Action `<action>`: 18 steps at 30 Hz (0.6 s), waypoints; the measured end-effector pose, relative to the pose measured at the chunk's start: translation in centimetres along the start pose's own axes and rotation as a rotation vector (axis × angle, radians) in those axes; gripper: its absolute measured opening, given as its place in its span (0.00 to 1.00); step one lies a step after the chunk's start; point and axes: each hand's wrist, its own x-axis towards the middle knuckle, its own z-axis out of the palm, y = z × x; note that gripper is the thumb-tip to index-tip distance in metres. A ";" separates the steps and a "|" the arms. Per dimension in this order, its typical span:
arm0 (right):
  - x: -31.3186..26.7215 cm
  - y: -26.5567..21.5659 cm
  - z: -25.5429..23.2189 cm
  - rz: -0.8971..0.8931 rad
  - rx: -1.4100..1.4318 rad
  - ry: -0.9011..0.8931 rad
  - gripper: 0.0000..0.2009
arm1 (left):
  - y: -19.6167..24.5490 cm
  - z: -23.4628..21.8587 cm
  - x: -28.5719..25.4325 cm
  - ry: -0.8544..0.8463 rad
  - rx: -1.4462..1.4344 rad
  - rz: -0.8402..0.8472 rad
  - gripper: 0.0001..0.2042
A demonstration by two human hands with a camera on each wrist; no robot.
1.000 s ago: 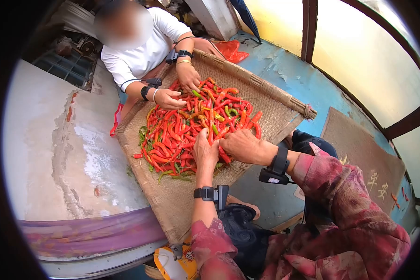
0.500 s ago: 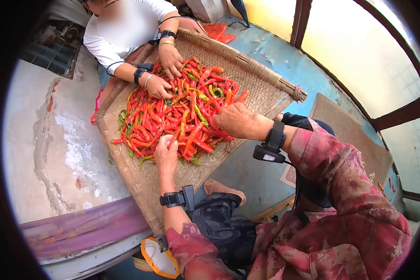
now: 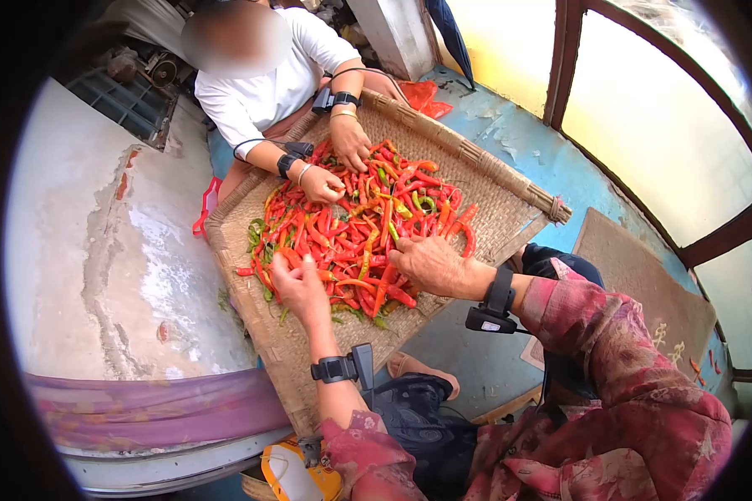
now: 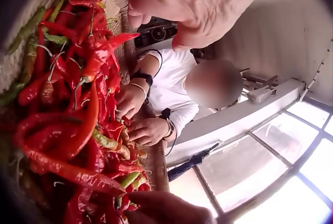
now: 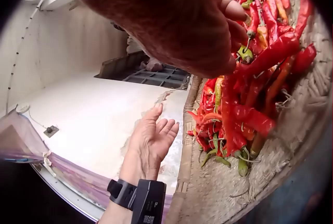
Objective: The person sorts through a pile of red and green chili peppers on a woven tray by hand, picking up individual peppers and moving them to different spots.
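Peppers (image 3: 317, 230) lie heaped on the woven tray (image 3: 491, 199), whose raised rim (image 3: 486, 161) probably keeps them in. My left hand (image 3: 302, 292) is open and empty near their edge; whether my right hand (image 3: 436, 267), among them, pinches one, I can't tell.

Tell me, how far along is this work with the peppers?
Done: the peppers lie spread across the woven tray. In hand: the right hand reaches in among them, its grip unclear; the left hand looks empty. Left: probably most of the sorting, since green peppers lie mixed with red ones.
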 end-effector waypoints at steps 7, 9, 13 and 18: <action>0.4 -0.7 2.3 -0.092 -0.023 0.067 0.09 | 1.9 3.6 -4.2 -0.540 0.584 0.349 0.13; 0.3 -1.0 2.5 -0.041 -0.019 0.033 0.09 | 1.6 3.4 -3.9 -0.549 0.551 0.303 0.11; 0.3 -0.4 2.4 -0.070 -0.102 0.013 0.08 | 0.2 2.2 -3.0 -0.546 0.273 0.032 0.09; 0.8 0.6 1.2 -0.025 0.039 0.117 0.11 | -1.4 0.7 -2.5 -0.478 -0.239 -0.146 0.10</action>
